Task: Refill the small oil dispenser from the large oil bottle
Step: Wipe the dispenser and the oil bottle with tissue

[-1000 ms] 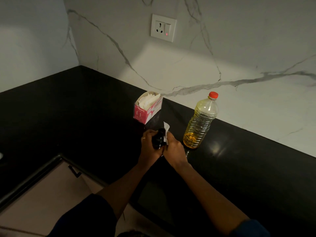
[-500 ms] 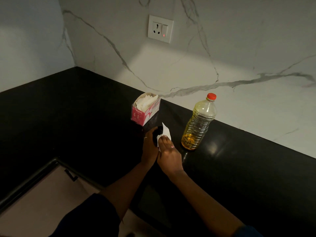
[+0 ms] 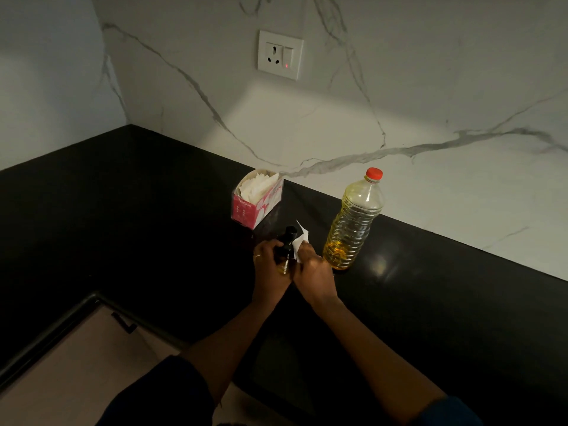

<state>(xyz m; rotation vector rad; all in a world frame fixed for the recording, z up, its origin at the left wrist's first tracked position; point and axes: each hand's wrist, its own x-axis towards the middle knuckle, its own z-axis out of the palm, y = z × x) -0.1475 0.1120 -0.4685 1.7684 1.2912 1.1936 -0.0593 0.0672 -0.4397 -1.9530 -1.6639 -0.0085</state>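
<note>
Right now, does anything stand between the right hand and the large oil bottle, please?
Nothing visible on the counter lies between the right hand and the large oil bottle. That hand holds a white tissue against the small dispenser, though, and the bottle's red cap is on.

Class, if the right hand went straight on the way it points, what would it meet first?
The dispenser, against which the right hand holds a tissue; beyond it, probably the pink box, though depth is unclear.

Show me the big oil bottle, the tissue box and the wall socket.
big oil bottle (image 3: 353, 222), head view, ribbed body.
tissue box (image 3: 243, 211), head view, pink front face.
wall socket (image 3: 280, 54), head view, white plate centre.
</note>
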